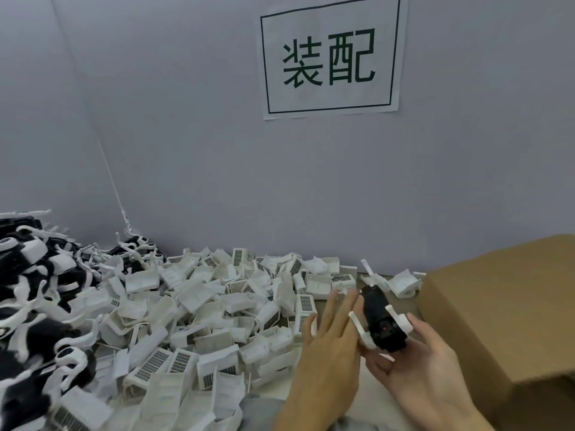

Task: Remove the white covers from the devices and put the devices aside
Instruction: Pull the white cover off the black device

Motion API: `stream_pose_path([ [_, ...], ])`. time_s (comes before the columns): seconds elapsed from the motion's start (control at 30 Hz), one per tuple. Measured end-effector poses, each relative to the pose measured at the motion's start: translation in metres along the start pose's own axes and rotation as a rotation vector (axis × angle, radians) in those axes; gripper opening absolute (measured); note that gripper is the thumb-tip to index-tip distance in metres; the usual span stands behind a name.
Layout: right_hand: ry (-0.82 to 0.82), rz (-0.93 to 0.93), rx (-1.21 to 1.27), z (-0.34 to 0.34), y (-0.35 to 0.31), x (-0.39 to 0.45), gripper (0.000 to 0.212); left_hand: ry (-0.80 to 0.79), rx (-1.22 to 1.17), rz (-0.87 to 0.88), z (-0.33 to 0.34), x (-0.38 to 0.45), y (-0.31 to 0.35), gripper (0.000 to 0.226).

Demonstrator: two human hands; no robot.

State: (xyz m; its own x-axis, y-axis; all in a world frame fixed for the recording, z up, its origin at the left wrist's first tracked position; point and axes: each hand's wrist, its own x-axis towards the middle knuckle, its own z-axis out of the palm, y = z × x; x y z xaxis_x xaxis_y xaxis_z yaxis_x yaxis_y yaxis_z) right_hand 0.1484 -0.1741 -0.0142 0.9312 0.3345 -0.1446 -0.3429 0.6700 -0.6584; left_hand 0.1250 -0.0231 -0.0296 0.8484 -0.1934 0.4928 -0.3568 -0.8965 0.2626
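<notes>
Right hand (413, 365) cradles black device (384, 318) from below, fingers curled round it, long axis pointing away toward wall; left hand (333, 334), fingers straight, just left touching it, nearer white cover pile (199, 309) on counter.

right hand (413, 365) grips a black device (384, 318) beside the flat left hand (333, 340), white covers (199, 309) heaped left.

A black device (384, 321) with white arms stands tilted right of heaped white covers (202, 306).
</notes>
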Motion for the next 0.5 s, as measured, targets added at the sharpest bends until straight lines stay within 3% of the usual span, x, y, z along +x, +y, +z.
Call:
stream_pose_path([
  [0.07,0.027,-0.050,0.022,0.000,0.000,0.000,0.042,0.062,-0.039,-0.073,0.003,0.000,-0.003,0.066],
  [0.13,0.095,-0.132,-0.065,0.000,0.002,0.001,0.028,0.144,-0.258,-0.229,-0.001,0.002,-0.004,0.052],
  [0.27,0.230,-0.402,-0.570,-0.003,0.012,0.005,0.021,0.246,-0.766,-0.519,-0.010,0.003,-0.003,0.023],
  [0.5,0.021,-0.800,-1.349,-0.002,0.031,0.005,0.071,0.146,-1.209,-0.596,-0.008,0.007,0.000,0.028],
])
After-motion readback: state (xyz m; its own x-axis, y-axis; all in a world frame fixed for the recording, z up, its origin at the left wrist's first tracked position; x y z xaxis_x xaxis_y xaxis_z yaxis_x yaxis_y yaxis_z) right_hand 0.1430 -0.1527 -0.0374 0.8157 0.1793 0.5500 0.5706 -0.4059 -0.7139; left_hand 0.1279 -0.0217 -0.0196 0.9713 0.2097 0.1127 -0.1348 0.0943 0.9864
